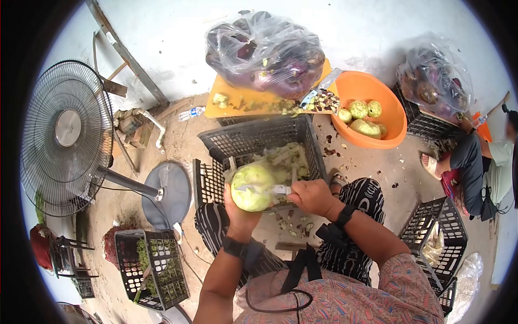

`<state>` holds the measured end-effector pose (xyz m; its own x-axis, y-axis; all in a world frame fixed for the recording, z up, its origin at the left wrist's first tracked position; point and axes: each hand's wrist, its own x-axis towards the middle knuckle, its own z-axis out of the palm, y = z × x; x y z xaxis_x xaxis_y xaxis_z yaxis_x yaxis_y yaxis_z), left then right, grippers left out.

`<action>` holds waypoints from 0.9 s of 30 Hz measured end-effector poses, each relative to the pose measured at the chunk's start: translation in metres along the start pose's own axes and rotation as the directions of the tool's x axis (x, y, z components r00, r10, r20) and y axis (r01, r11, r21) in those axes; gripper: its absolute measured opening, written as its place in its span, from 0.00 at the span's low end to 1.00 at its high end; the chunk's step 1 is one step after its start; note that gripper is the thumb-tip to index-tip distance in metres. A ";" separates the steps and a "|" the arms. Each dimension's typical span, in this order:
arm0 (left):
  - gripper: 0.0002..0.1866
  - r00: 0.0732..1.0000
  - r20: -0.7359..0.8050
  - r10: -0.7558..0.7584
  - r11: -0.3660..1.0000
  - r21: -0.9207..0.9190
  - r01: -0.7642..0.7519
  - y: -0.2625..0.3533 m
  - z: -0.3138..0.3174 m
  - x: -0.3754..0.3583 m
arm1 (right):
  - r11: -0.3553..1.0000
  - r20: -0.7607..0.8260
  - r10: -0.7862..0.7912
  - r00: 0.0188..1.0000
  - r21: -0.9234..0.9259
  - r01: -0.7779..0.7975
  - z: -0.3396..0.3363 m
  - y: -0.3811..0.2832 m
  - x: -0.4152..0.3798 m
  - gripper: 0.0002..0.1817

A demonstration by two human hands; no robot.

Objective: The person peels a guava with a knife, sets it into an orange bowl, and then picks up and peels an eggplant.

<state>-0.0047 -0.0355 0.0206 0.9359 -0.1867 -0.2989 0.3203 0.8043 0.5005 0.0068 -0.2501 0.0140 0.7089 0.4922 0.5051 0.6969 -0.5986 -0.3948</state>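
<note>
My left hand (238,218) cups a large, round, pale green vegetable (252,195) from its left side and below; it looks like a peeled kohlrabi. In my right hand (314,197) is a knife (278,189), its blade lying against the front of the vegetable and pointing left. Both hands are above the near side of a black plastic crate (253,135), which holds pale green trimmings (291,162). The fingers under the vegetable are partly hidden.
Behind the crate, a yellow board (229,105) bears a clear bag (264,54) of dark purple produce. Peeled vegetables fill part of an orange basin (396,127). A standing fan (67,128) is left; a crate of greens (154,270) is lower left. Another person (475,167) sits at right.
</note>
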 end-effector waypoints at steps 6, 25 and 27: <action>0.38 0.999 -0.046 0.009 0.998 -0.064 -0.012 -0.001 0.003 0.006 | 0.951 0.077 0.181 0.981 0.242 -0.194 0.007 -0.005 0.000 0.13; 0.39 0.998 -0.043 -0.034 0.998 0.058 0.037 -0.007 -0.001 0.007 | 0.981 0.096 0.091 0.991 0.163 -0.106 0.001 -0.012 0.003 0.13; 0.38 0.999 -0.021 -0.032 0.998 0.046 0.033 -0.008 -0.002 0.007 | 0.983 0.100 0.082 0.992 0.159 -0.097 -0.001 -0.013 0.003 0.13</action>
<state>-0.0011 -0.0421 0.0133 0.9220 -0.2002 -0.3314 0.3569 0.7711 0.5272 0.0001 -0.2415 0.0216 0.7709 0.5024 0.3916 0.6330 -0.5357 -0.5589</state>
